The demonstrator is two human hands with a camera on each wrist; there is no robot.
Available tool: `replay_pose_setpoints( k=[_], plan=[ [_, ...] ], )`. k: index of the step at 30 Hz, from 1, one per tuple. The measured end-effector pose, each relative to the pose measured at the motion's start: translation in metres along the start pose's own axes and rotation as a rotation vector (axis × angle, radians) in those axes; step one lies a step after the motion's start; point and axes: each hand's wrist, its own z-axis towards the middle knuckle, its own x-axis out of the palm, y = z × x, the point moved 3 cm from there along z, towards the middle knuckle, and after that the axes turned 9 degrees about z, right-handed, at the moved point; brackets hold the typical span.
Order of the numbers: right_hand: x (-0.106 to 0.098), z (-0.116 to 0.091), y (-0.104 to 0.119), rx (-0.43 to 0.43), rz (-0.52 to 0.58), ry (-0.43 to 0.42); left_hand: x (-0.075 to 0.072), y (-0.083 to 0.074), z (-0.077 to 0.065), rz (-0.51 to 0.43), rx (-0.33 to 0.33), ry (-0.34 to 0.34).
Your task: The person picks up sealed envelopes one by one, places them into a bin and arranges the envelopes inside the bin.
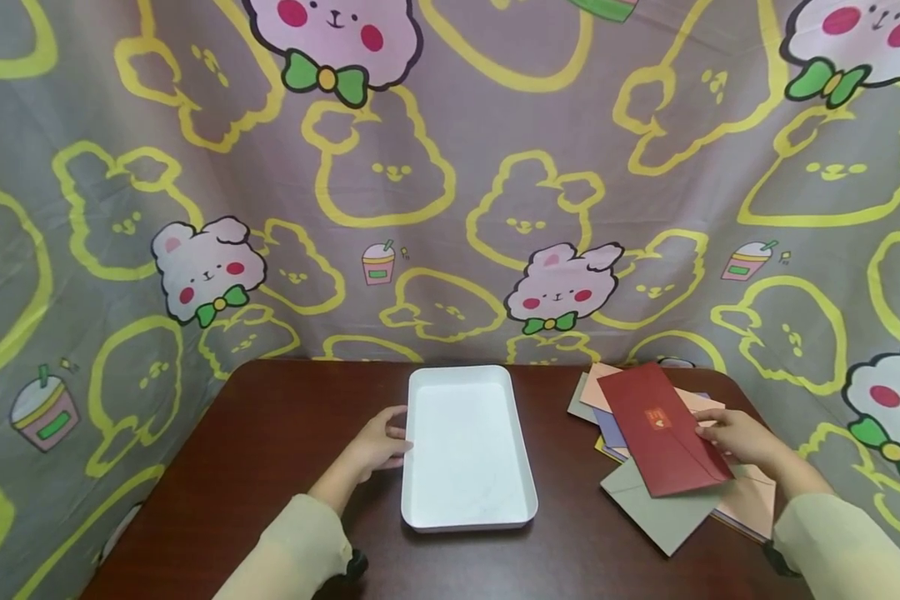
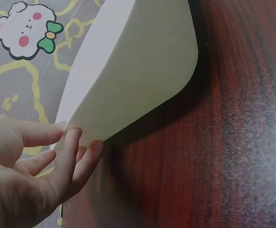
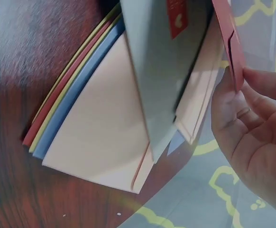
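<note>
A white rectangular tray (image 1: pixel 468 450) lies in the middle of the table in the head view, with nothing in it. At its left side is my left hand (image 1: pixel 378 442); in the left wrist view the thumb and fingers pinch the tray's rim (image 2: pixel 97 80). My right hand (image 1: pixel 742 435) pinches a dark red envelope (image 1: pixel 656 433) by its right edge, above a loose pile of envelopes. Under it show a grey-green envelope (image 1: pixel 663 508) and a peach envelope (image 1: pixel 750 500). The right wrist view shows the red envelope (image 3: pixel 230 42) edge-on between thumb and fingers.
Blue, yellow and red envelopes lie fanned beneath the peach envelope (image 3: pixel 95 123) in the right wrist view. The dark brown table (image 1: pixel 270 467) meets a patterned cloth (image 1: pixel 450 167) hanging behind it and at both sides.
</note>
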Motion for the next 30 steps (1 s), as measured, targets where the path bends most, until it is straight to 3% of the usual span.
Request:
replay_pose_setpoints(
  k=[15,30],
  plan=[
    [0.006,-0.004,0.018,0.001,0.127,0.03,-0.005,0.007,0.001,-0.14,-0.024,0.065],
    [0.01,-0.008,0.031,-0.045,0.192,0.049,-0.003,0.008,0.0,-0.166,-0.042,0.094]
  ],
)
